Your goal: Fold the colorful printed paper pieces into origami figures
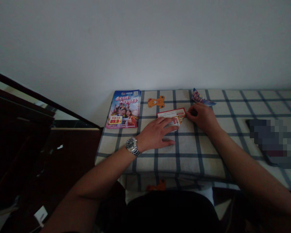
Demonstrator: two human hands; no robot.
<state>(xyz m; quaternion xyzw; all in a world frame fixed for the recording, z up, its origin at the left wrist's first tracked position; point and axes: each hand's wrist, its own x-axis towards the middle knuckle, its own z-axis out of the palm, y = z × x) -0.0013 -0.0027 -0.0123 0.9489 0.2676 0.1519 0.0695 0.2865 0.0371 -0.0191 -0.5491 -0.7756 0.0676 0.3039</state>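
A partly folded paper flyer (171, 114) with a red border lies on the checked cloth (189, 152) between my hands. My left hand (157, 132), with a metal watch on its wrist, lies flat with fingers stretched out, pressing the flyer's near edge. My right hand (201, 116) rests at the flyer's right end, its fingers curled and pinched on the paper's corner.
A colourful flyer (124, 108) lies flat at the cloth's far left corner. A small folded paper piece (200, 98) sits by the wall behind my right hand. A dark blurred object (273, 142) lies at the right. An orange bear (156, 102) is printed on the cloth. Dark furniture (19, 136) stands left.
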